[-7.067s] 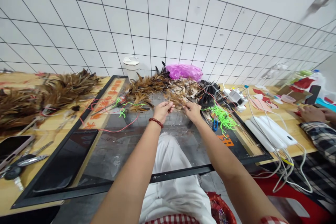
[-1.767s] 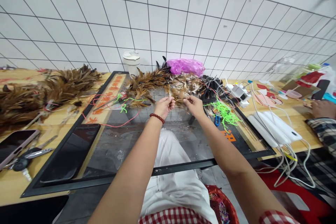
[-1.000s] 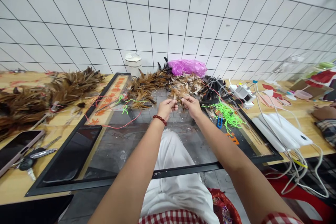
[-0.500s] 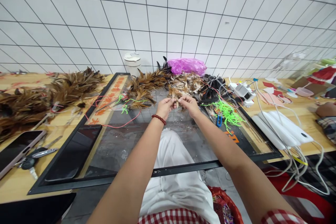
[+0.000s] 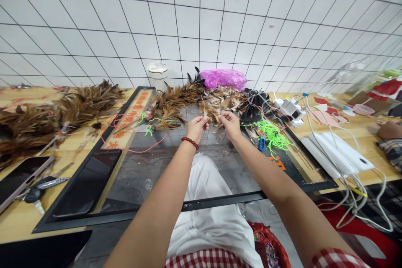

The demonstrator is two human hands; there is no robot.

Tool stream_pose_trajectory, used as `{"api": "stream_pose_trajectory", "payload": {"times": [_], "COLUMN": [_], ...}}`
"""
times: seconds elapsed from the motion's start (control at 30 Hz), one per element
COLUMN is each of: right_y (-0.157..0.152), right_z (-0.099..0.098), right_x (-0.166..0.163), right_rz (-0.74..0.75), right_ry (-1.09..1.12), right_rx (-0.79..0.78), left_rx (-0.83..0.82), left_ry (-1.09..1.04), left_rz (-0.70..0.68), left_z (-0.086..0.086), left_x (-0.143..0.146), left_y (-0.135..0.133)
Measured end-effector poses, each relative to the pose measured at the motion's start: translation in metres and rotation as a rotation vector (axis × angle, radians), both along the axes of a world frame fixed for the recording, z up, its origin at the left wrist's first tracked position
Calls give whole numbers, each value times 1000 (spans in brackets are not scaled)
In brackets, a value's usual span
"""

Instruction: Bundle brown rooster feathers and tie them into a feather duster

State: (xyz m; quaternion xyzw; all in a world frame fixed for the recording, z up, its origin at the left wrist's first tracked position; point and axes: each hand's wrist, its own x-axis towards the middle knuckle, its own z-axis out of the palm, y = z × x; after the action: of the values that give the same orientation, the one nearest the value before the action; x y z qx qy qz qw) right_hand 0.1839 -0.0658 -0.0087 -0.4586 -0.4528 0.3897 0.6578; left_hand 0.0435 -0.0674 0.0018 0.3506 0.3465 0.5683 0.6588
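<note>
Both my hands are over the near edge of a loose heap of brown and whitish feathers (image 5: 216, 97). The fingers of my left hand (image 5: 197, 129), which wears a beaded bracelet (image 5: 190, 142), are pinched together, with a small pale feather (image 5: 205, 114) at their tips. A short gap away, my right hand (image 5: 230, 125) is closed in a pinch too; what sits between its fingertips blends into the heap. Behind and left of the hands lies a garland of brown feathers (image 5: 176, 98). Bright green string (image 5: 272, 136) lies tangled right of my right hand, beside a blue-handled snipper (image 5: 262, 143).
A pink plastic bag (image 5: 223, 78) and a white lidded cup (image 5: 158, 75) stand by the tiled wall. Phones (image 5: 89, 182), keys (image 5: 35, 195) and more feather garlands (image 5: 88, 102) lie left. White power banks (image 5: 339, 155) with cables are right. A red basket (image 5: 276, 245) stands below.
My two hands have drawn apart from each other; before, their fingertips met over a small feather. The things on the table have stayed where they were.
</note>
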Motion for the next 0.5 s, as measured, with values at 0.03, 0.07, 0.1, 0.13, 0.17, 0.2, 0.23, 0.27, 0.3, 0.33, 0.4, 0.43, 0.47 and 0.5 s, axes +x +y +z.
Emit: {"api": "stream_pose_trajectory", "payload": {"times": [0.03, 0.07, 0.1, 0.13, 0.17, 0.2, 0.23, 0.27, 0.3, 0.33, 0.4, 0.43, 0.47, 0.5], "right_y": [-1, -3, -4, -6, -8, -10, -12, -13, -14, -15, -14, -13, -13, -12], "right_z": [1, 3, 5, 7, 9, 12, 14, 15, 17, 17, 16, 16, 15, 14], "right_x": [-1, -2, -3, -4, -4, -3, -3, -3, -2, -3, -5, -7, -10, -13], "right_rz": [7, 16, 26, 24, 16, 1, -17, -34, -46, -48, -32, -16, 0, 19], "right_ry": [-8, -22, -47, -85, -147, -230, -321, -400, -450, -456, -319, -205, -87, 18], "right_rx": [9, 28, 57, 93, 132, 169, 201, 226, 245, 254, 230, 201, 170, 141], "left_rx": [-1, -5, -12, -19, -27, -35, -41, -45, -49, -50, -42, -32, -21, -7], "left_ry": [-13, -28, -46, -66, -87, -110, -132, -151, -164, -168, -150, -132, -113, -97], "left_rz": [-10, -12, -4, 12, 33, 55, 71, 75, 65, 47, -9, -38, -64, -86], "left_z": [0, 0, 0, 1, 1, 1, 2, 2, 3, 3, 4, 4, 5, 5], "left_x": [0, -1, -1, -1, -1, -2, -2, -3, -4, -5, -6, -6, -5, -5], "left_y": [0, 0, 1, 1, 1, 2, 2, 2, 2, 1, -1, -2, -3, -4]}}
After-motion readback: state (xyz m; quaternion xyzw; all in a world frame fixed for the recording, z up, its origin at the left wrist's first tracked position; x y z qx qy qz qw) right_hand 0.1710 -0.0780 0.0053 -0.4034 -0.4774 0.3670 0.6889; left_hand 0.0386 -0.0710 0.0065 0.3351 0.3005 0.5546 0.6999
